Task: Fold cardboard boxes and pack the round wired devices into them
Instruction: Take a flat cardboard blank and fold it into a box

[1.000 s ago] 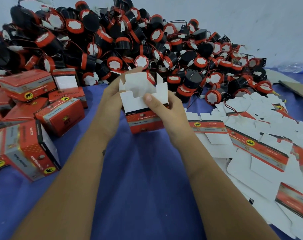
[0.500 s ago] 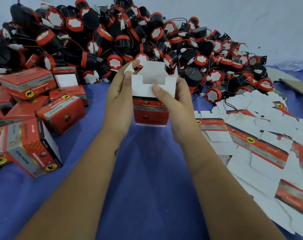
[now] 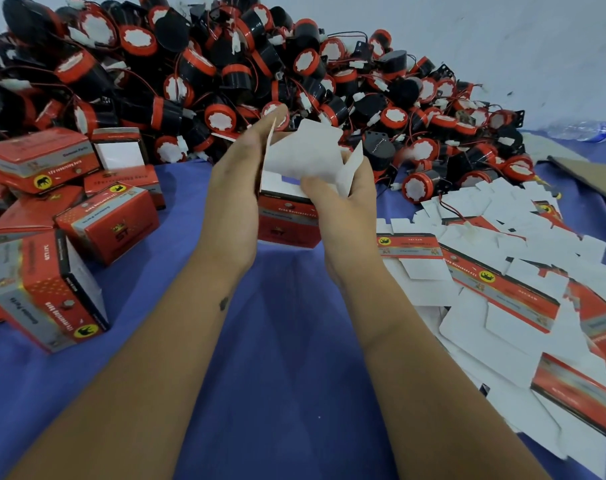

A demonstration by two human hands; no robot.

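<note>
So I'm mid-fold on one box (image 3: 289, 216) right now, held up off the blue cloth (image 3: 284, 358) in the middle of the scene. My left hand (image 3: 237, 188) is wrapped round its left side with the fingers reaching up along the flaps, and my right hand (image 3: 343, 199) grips the right side while the thumb pushes a white flap (image 3: 305, 157) inward. Looks to me like the end flaps are only half tucked, so this one isn't closed yet and nothing's inside it as far as I can tell. Progress-wise: there's a cluster of finished boxes (image 3: 69, 216) stacked at the left, can't say how many. But honestly the far side is still a huge heap of round wired devices (image 3: 225, 74), red and black with wires everywhere, and a messy spread of flat unfolded blanks (image 3: 502, 271) sits on the right. So I'd guess I'm early on, way more left than done.
</note>
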